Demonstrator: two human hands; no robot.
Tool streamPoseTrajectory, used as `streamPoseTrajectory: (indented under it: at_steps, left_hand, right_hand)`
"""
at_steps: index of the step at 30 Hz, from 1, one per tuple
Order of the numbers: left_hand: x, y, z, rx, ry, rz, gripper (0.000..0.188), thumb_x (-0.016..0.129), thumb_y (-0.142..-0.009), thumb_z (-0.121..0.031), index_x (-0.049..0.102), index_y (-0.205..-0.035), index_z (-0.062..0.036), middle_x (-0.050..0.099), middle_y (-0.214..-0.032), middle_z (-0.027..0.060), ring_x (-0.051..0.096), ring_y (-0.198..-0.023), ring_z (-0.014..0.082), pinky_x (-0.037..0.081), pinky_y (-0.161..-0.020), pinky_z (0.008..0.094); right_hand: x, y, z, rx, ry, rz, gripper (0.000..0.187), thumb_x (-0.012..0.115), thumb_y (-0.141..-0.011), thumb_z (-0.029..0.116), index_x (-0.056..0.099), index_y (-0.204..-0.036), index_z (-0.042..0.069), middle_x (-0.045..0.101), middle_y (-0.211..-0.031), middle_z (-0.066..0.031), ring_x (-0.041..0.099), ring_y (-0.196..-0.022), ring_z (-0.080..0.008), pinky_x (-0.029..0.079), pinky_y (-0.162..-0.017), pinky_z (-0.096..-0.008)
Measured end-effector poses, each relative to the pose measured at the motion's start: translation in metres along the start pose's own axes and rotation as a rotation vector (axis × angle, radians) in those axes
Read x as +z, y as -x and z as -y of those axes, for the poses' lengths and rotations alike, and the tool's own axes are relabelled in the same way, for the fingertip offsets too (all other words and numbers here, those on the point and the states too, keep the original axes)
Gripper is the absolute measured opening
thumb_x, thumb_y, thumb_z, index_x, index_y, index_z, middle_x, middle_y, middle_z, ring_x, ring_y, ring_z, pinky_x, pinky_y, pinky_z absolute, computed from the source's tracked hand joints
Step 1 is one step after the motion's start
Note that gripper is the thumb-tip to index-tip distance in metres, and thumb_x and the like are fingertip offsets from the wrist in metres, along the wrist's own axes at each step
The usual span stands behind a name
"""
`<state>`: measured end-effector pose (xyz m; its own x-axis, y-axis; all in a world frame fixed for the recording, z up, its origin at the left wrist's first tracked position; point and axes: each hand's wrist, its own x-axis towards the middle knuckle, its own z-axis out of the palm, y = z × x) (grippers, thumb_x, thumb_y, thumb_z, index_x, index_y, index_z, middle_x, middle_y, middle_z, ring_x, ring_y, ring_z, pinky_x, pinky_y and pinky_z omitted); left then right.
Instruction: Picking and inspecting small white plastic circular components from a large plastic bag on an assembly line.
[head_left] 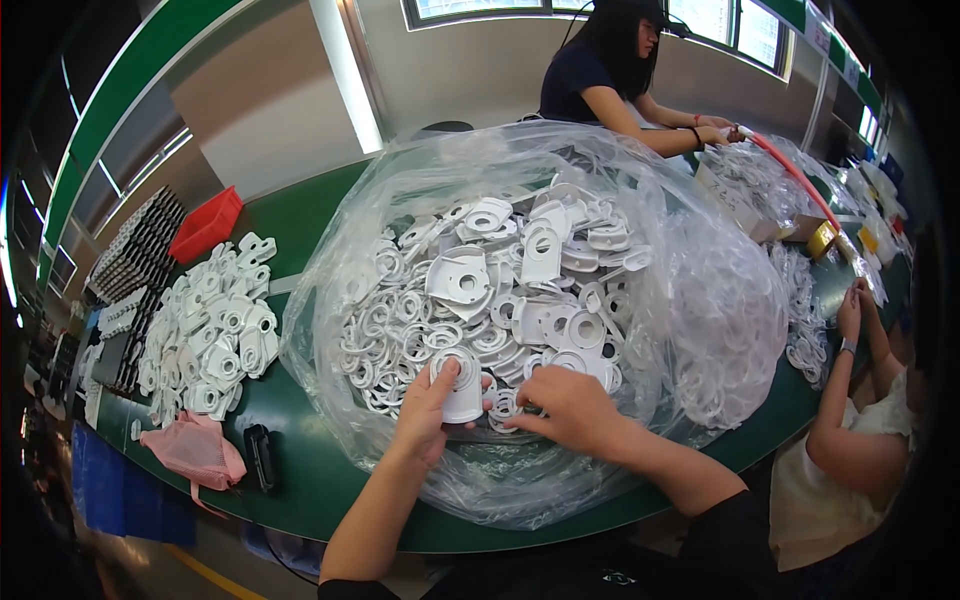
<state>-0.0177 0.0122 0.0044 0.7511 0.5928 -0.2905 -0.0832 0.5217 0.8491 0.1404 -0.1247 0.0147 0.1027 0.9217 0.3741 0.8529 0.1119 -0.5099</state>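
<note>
My left hand [428, 412] is closed around a white plastic part [462, 396] with a rounded top and a ring-shaped opening, held upright over the near side of a pile. Beside it, my right hand [572, 408] is curled, with thumb and fingertips at a small white plastic ring [503, 404] on the pile's near edge. In front of both hands lies a large heap of white plastic parts [458, 278], mixed flat brackets and loose rings. The heap sits inside a big, opened clear plastic bag [330, 270], its edges spread over the green table [310, 490].
Another pile of white parts [215, 330] lies left, near a red bin [206, 224], stacked dark trays [135, 245], a pink pouch [195, 450] and a black case [259, 456]. Right stands a bulging bag of rings [725, 330]. Two co-workers handle a long red-and-white item [795, 178].
</note>
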Motion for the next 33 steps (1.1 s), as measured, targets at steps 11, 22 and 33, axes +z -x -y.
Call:
streamPoseTrajectory:
  at_steps: [11,22,33]
  left_hand:
    - [0.007,0.003,0.000,-0.021,-0.054,0.175,0.045,0.048,-0.084,-0.002,0.037,-0.127,-0.0013,0.056,-0.116,0.0170,0.061,-0.098,0.0284,0.055,-0.075,0.0352]
    - [0.027,0.012,0.007,-0.061,-0.017,0.297,0.053,0.049,-0.084,0.003,0.031,-0.133,-0.0051,0.054,-0.120,0.0133,0.060,-0.103,0.0276,0.054,-0.077,0.0320]
    - [0.026,0.010,0.013,0.052,-0.140,0.207,0.039,0.049,-0.091,-0.008,0.037,-0.127,-0.0037,0.060,-0.108,0.0112,0.064,-0.091,0.0191,0.052,-0.059,0.0238]
  right_hand:
    - [-0.024,-0.008,-0.005,0.400,-0.594,-0.164,0.012,0.062,-0.085,0.010,0.064,-0.083,-0.002,0.063,-0.071,-0.0023,0.057,-0.064,-0.0060,0.045,-0.058,-0.0218]
    - [0.015,-0.004,-0.022,0.440,-0.974,-0.126,0.016,0.061,-0.087,0.013,0.063,-0.090,-0.002,0.062,-0.076,-0.0016,0.054,-0.065,-0.0042,0.043,-0.058,-0.0187]
    - [-0.002,-0.004,-0.006,0.441,-0.665,-0.060,0.014,0.065,-0.084,0.012,0.063,-0.091,0.001,0.062,-0.078,-0.0006,0.053,-0.066,-0.0022,0.042,-0.058,-0.0172]
